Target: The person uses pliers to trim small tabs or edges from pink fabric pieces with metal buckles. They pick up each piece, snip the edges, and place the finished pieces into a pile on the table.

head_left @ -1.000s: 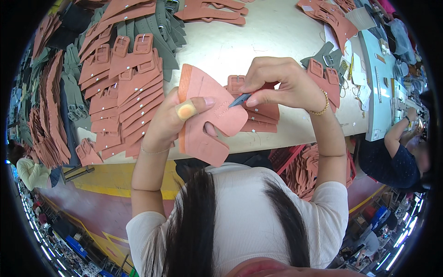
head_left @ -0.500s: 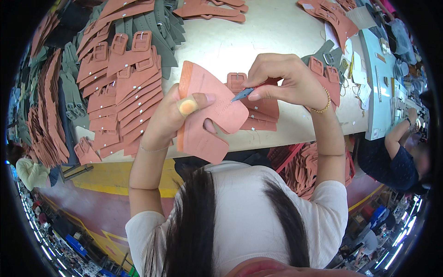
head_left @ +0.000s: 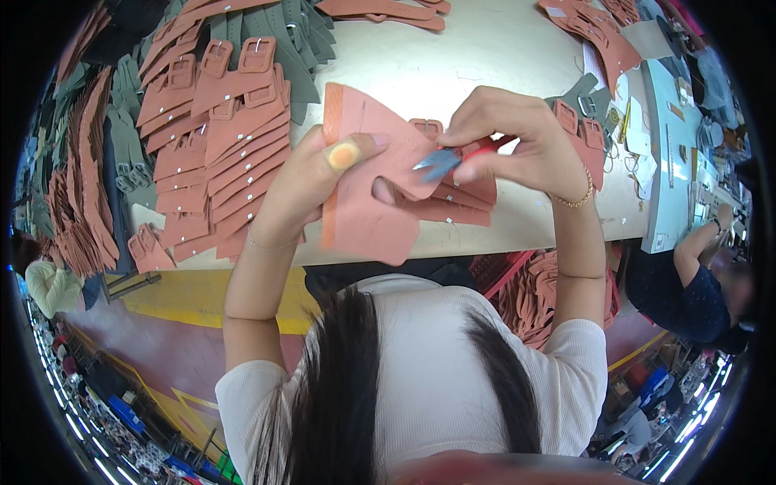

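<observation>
A salmon-pink leather piece (head_left: pixel 368 217) with a deep notch and an orange strip along one edge is raised above the table's near edge. My left hand (head_left: pixel 301 184) grips it, thumb on its face and fingers behind; a yellowish pad is wrapped round the thumb. In my right hand (head_left: pixel 521 144) are small thread snips (head_left: pixel 439 164) with red handles and blue-grey blades, smeared by motion. Their tips overlap the leather's right-hand part; I cannot tell whether they touch it. Partly hidden behind lies a short stack of pink buckled pieces (head_left: pixel 461 202).
Rows of overlapping pink buckled pieces (head_left: pixel 249 153) cover the table's left, beside dark green straps (head_left: pixel 299 52). More pink pieces (head_left: pixel 594 36) lie at the far right, near a pale blue board (head_left: pixel 667 145). A red basket (head_left: pixel 501 271) of pink pieces stands below the table edge.
The leather piece has shifted slightly up and right in my left hand. The snips have moved a little right and now blur; their blades appear spread wider.
</observation>
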### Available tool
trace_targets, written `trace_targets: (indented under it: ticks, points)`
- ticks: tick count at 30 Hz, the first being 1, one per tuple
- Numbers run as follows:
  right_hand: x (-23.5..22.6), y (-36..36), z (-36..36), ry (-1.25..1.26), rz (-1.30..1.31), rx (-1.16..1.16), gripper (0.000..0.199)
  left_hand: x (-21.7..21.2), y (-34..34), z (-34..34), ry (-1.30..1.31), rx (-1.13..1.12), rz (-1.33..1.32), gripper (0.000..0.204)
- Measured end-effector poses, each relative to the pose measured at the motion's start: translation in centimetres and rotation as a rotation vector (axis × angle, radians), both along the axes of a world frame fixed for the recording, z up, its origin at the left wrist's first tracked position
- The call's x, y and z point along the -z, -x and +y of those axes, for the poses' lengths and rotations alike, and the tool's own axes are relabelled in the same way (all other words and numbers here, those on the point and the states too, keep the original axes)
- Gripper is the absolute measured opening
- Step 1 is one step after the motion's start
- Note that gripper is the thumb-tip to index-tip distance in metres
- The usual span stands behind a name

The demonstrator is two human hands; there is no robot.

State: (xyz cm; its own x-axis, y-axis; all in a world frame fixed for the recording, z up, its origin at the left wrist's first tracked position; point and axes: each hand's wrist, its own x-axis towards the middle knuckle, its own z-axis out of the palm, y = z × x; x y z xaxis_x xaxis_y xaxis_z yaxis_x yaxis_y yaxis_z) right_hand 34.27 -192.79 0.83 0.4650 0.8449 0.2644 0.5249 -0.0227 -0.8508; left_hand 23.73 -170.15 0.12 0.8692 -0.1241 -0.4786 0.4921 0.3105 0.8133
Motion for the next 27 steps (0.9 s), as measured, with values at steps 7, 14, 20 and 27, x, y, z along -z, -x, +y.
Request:
trace_targets:
  ticks: [7, 14, 20, 27]
  points:
    - [0.6, 1.8, 1.1, 0.041, 0.11, -0.05, 0.036, 0.5, -0.7, -0.2, -0.004, 0.041, -0.102, 0.032]
    - [1.0, 2.0, 1.7, 0.046, 0.141, -0.096, 0.027, 1.0, -1.2, 0.0, -0.065, 0.137, -0.109, 0.035]
    - [0.6, 1.7, 1.4, 0.047, 0.139, -0.064, 0.023, 1.1, -0.9, -0.5, -0.059, 0.099, -0.086, 0.03]
    - [0.8, 2.1, 1.7, 0.001, 0.163, -0.045, 0.026, 1.2, -1.4, -0.4, -0.097, 0.132, -0.059, 0.031]
